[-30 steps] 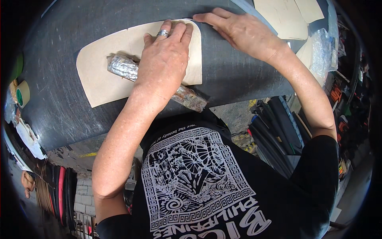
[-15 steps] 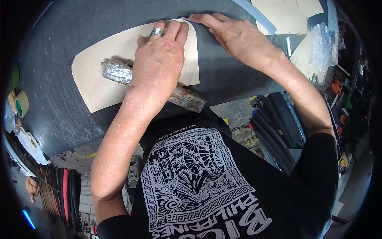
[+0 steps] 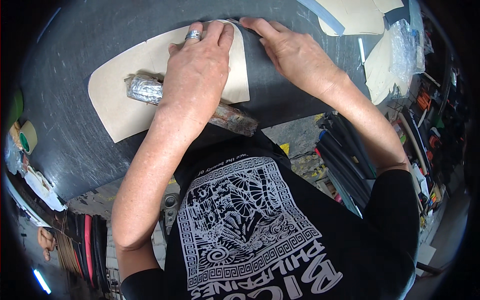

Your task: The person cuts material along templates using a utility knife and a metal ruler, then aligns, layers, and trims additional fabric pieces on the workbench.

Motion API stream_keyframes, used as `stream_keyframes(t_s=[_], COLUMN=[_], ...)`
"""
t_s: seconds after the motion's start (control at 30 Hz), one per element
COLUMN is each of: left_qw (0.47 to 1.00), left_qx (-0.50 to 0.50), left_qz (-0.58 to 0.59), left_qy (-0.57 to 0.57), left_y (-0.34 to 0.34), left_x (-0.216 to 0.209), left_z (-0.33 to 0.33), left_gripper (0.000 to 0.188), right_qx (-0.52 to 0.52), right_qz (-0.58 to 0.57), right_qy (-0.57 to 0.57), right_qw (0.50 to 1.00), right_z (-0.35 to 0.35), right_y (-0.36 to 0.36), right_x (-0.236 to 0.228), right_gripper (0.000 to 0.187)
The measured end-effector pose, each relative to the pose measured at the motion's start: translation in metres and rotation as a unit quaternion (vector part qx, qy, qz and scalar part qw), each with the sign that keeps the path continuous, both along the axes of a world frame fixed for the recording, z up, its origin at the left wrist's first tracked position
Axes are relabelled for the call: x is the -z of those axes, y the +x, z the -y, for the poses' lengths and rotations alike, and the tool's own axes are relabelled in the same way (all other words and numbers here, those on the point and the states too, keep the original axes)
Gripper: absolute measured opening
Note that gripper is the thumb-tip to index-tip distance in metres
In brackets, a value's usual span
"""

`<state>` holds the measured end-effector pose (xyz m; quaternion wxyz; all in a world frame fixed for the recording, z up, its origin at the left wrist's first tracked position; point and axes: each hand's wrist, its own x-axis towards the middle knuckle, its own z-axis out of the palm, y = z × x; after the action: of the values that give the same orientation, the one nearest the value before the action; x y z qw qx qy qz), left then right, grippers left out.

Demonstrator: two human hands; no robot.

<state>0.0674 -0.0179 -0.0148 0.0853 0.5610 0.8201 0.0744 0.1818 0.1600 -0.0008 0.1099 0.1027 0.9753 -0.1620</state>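
Note:
A cream-coloured card pattern [image 3: 117, 90] with a rounded top corner lies on dark grey sheet material [image 3: 285, 95]. My left hand [image 3: 197, 70] presses on it, fingers stretched toward its upper edge, a ring on one finger. Beneath my left palm and wrist lies a bar-shaped block [image 3: 145, 90], one end wrapped in silvery tape, the other brownish and overhanging the near edge. My right hand [image 3: 295, 55] is closed beside the pattern's rounded corner, index finger pointing along it. A thin dark sliver shows under those fingers; what it belongs to is hidden.
More cream card pieces [image 3: 355, 17], a white stick [image 3: 361, 51] and crumpled clear plastic [image 3: 402, 50] lie at the right. A tape roll [image 3: 28, 137] sits at the left edge. Dark rolls of material [image 3: 345, 155] stand below the table's near edge at right.
The view has shifted slightly, and things at the right sit a little differently in it. Both hands keep nearly the same places at the pattern.

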Motion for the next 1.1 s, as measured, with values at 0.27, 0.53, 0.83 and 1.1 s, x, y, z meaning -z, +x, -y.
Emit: stream_keyframes(t_s=[0.27,0.53,0.83,1.1], left_qw=[1.0,1.0,0.998,0.994], left_qx=[-0.002,-0.002,0.004,0.06], left_qz=[-0.004,-0.003,0.041,0.027], left_qy=[-0.004,0.002,0.037,0.089], left_y=[-0.001,0.0,-0.008,-0.021], left_x=[0.005,0.015,0.029,0.034], left_z=[-0.005,-0.012,-0.018,-0.041], left_gripper=[0.062,0.059,0.048,0.031], right_qx=[0.039,0.096,0.299,0.428], right_qz=[0.004,-0.021,-0.116,-0.147], right_qy=[-0.02,-0.046,-0.172,-0.319], right_qw=[0.999,0.994,0.931,0.833], right_z=[0.005,0.014,0.012,0.025], right_y=[0.003,0.015,0.049,0.067], right_x=[0.005,0.015,0.022,-0.025], right_gripper=[0.046,0.044,0.045,0.045])
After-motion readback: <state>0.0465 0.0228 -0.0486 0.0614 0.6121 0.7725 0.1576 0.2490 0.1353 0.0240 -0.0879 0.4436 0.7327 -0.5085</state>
